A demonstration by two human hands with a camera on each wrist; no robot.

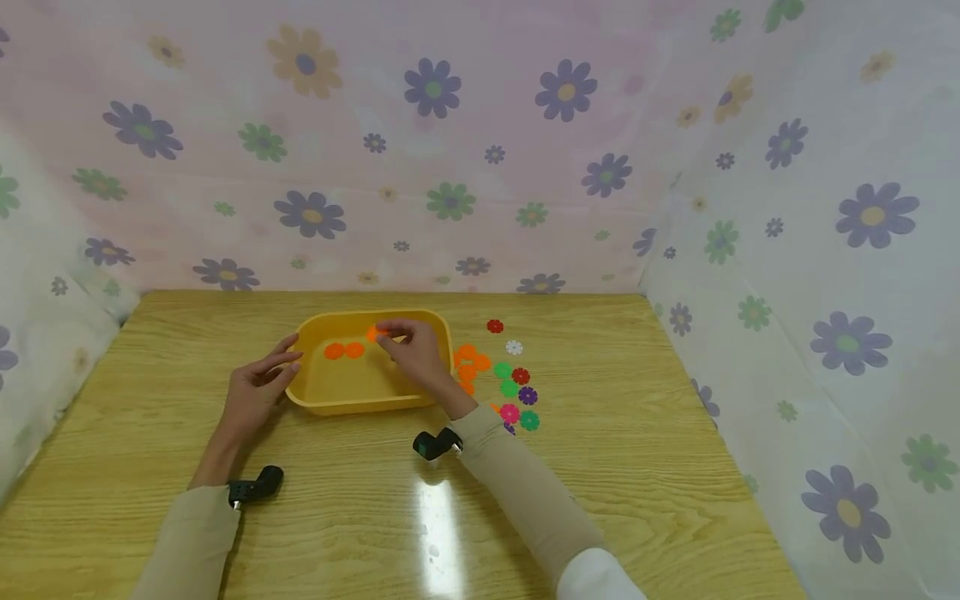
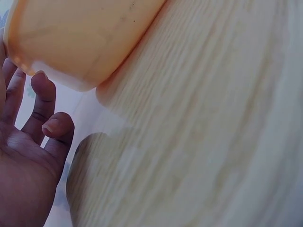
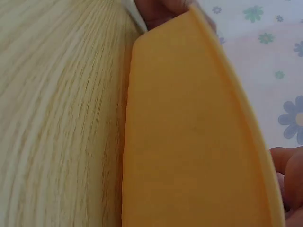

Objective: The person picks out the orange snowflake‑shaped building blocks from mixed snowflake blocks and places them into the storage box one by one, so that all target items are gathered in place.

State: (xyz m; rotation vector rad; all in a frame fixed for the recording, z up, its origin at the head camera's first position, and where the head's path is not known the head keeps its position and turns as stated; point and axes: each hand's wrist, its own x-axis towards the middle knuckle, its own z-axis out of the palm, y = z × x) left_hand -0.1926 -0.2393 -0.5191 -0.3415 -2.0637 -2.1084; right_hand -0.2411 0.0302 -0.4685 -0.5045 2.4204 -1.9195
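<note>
A shallow yellow plastic tray (image 1: 330, 407) sits on the wooden table. My right hand (image 1: 414, 354) is over its far side and pinches an orange flower-shaped disc (image 1: 372, 334) between thumb and fingers. Two more orange discs (image 1: 343, 351) lie side by side on the tray floor. At the tray's left end, my left hand (image 1: 255, 392) touches the rim with loosely bent fingers. In the left wrist view, the fingertips (image 2: 41, 78) meet the rim while the thumb stands apart. The tray wall (image 3: 189, 123) hides the held disc in the right wrist view.
Right of the tray lie several orange discs (image 1: 468, 360), partly behind the right arm. Beyond them are scattered red (image 1: 495, 327), white (image 1: 513, 347), green (image 1: 510, 388), purple (image 1: 528, 396) and pink (image 1: 509, 413) discs. A flowered cloth (image 1: 465, 150) hangs behind the table.
</note>
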